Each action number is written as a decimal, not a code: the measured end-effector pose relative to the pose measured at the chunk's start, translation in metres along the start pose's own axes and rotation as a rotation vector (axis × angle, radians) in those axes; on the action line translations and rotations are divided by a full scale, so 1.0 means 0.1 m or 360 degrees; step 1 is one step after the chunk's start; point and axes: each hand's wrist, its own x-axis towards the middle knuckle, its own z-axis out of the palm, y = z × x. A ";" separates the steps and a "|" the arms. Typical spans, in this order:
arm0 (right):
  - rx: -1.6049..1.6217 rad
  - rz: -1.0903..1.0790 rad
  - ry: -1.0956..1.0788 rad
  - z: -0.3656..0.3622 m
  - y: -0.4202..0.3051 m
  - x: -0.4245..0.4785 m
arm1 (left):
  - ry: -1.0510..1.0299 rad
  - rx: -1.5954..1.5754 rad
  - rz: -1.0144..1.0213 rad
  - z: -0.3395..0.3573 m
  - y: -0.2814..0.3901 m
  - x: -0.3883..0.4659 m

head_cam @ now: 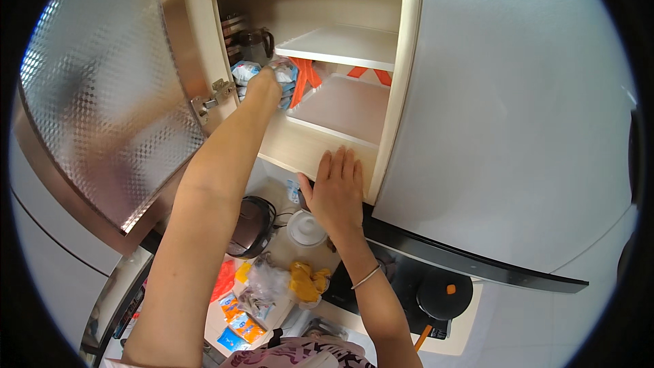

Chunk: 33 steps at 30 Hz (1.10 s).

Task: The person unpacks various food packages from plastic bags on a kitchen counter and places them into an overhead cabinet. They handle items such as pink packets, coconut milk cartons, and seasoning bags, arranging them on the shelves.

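My left hand (263,84) reaches into an open wall cabinet, in among blue-and-white plastic packets (246,72) stacked at its left side. Its fingers are hidden from me, so I cannot see whether they grip a packet. My right hand (337,184) lies palm down on the front of the cabinet's bottom board (286,139) and holds nothing. A glass jug with a dark handle (255,43) stands behind the packets. To their right is a white two-tier shelf rack (342,43) with orange crossed legs (305,79).
The textured cabinet door (107,87) hangs open at left, on a metal hinge (212,97). A range hood (475,260) juts out at right, above a black hob with a lidded pan (444,294). Below are a dark appliance (253,225), a white lid (306,228) and plastic bags (265,281).
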 end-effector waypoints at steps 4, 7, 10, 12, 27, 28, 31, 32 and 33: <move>0.0034 -0.0050 0.0027 -0.02 -0.10 0.00 | 0.0187 -0.0391 -0.0255 0.55 -0.85 0.42; 0.0004 -0.0062 0.0058 0.00 -0.07 0.00 | 0.0106 -0.0339 -0.0517 0.55 -0.78 0.49; -0.0090 -0.0047 0.0061 0.02 0.09 -0.02 | 0.0190 -0.1253 -0.1341 0.25 0.10 0.22; -0.0083 -0.0053 0.0068 0.01 0.07 -0.01 | 0.0366 -0.1743 -0.1688 0.04 0.32 0.11; -0.0008 -0.0006 0.0029 0.00 0.01 -0.01 | 0.0470 -0.0271 0.0185 -0.31 0.35 -0.70; -0.0002 -0.0019 0.0041 0.01 -0.01 0.00 | 0.0520 -0.0055 0.0347 -0.40 0.33 -0.60; 0.0027 -0.0037 0.0056 0.01 -0.05 0.01 | 0.0261 0.0644 0.0577 -0.56 0.21 -0.26; 0.0030 -0.0038 0.0054 0.01 -0.05 0.01 | 0.0026 0.0872 0.0528 -0.56 0.18 -0.16; 0.0022 -0.0035 0.0049 0.01 -0.03 0.01 | -0.0214 0.1093 0.0478 -0.55 0.19 -0.08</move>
